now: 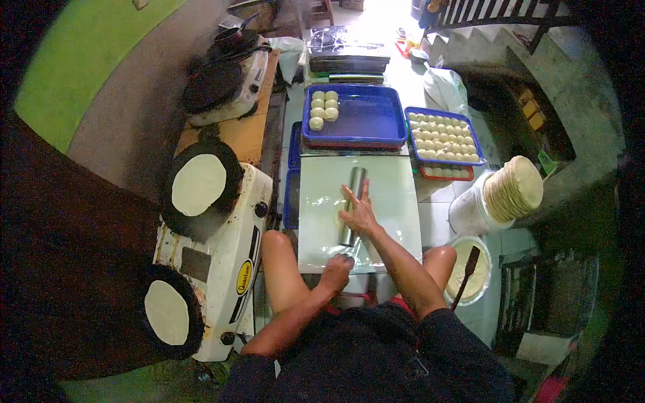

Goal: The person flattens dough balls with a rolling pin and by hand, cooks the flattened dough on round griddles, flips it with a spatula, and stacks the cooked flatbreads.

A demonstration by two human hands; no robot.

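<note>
The metal roller [355, 195] lies at the centre of the picture on the pale-topped bench [396, 235], its long axis running from the near edge toward the far side, with the far end leaning slightly right. The right hand [363, 218] is the nearer one: it lies across the roller's middle from the lower right, fingers spread apart over the metal rather than wrapped around it. A faint pale patch shows beside the roller's left side; its outline is too blurred to tell. The left hand [338, 270] is just below the roller's near end, at the bench's near edge, fingers curled together; whether it pinches anything cannot be told.

Beyond the roller's far end, a blue tray [369, 142] holds round dough balls [318, 113] in two short columns along its left side. Right of it, a second blue tray [447, 160] is filled with rows of balls, and a red tray [460, 178] under it holds more. At right, a white bucket [463, 213] carries a tilted stack of flat rounds [514, 191]; below it, a white tub [485, 285] contains something pale, with a dark spatula [465, 275] leaning in it. At left, two dark pans [232, 168] on the white stove [238, 225] each hold one flat round.
</note>
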